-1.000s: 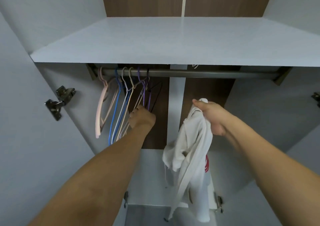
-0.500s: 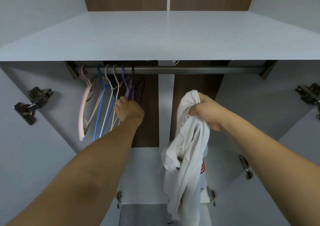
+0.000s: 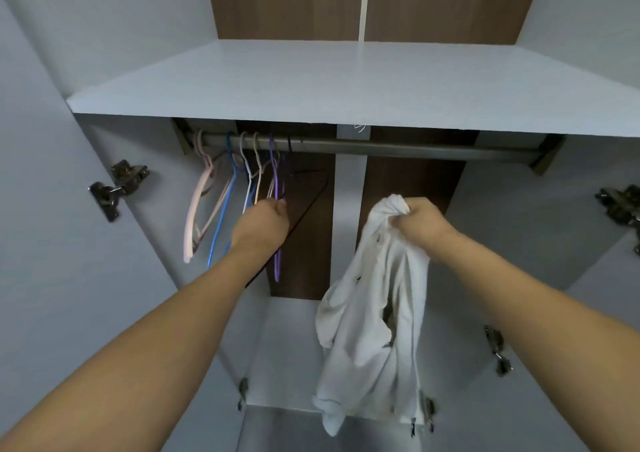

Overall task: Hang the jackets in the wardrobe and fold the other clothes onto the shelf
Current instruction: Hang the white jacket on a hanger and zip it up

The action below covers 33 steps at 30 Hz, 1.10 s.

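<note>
My right hand (image 3: 420, 221) holds the white jacket (image 3: 374, 313) bunched at its top, below the rail (image 3: 381, 147) and near its middle. The rest of it hangs down loose. My left hand (image 3: 265, 223) is up by the hangers (image 3: 249, 188), which hang at the left end of the rail. My fingers curl in by the purple hanger (image 3: 276, 209), but I cannot tell if they grip it. I think the job now is to pick one hanger. I should take just that one, lift its hook up off the rail, and not drag the others along.
</note>
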{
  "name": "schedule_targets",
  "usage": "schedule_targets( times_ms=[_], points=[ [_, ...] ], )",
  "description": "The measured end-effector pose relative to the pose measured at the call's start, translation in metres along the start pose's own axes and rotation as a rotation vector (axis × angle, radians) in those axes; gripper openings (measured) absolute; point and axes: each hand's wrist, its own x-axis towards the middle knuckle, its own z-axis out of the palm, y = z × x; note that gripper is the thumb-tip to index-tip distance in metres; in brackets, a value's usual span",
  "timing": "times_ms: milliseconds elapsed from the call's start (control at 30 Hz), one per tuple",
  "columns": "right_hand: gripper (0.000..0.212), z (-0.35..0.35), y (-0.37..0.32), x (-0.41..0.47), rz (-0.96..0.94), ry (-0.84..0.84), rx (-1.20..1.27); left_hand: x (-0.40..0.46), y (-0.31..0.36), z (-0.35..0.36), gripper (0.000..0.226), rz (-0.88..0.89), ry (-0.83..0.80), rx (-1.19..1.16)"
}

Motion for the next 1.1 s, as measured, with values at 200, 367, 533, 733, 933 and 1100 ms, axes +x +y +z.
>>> schedule_targets(
  times_ms=[200, 367, 533, 733, 933, 1100],
  points=[
    [0.043, -0.015, 0.007, 0.013, 0.408, -0.24, 0.427, -0.117, -0.001, -0.04, 0.045, 0.001, -0.129, 0.056],
    [0.042, -0.01, 0.01, 0.009, 0.41, -0.176, 0.324, -0.189, 0.014, -0.09, 0.049, -0.043, -0.215, -0.005],
    [0.052, -0.004, -0.016, -0.01, 0.326, -0.048, 0.25, -0.226, 0.031, -0.127, 0.05, -0.029, -0.264, -0.031],
    [0.046, -0.016, -0.023, -0.021, 0.262, -0.095, 0.272, -0.241, 0.042, -0.142, 0.049, 0.014, -0.285, 0.054],
    [0.047, -0.048, -0.018, -0.035, 0.181, -0.155, 0.262, -0.246, 0.061, -0.136, 0.045, 0.045, -0.275, 0.109],
    [0.053, -0.074, -0.007, -0.035, 0.2, -0.151, 0.301, -0.248, 0.076, -0.146, 0.045, 0.109, -0.242, 0.208]
  ],
)
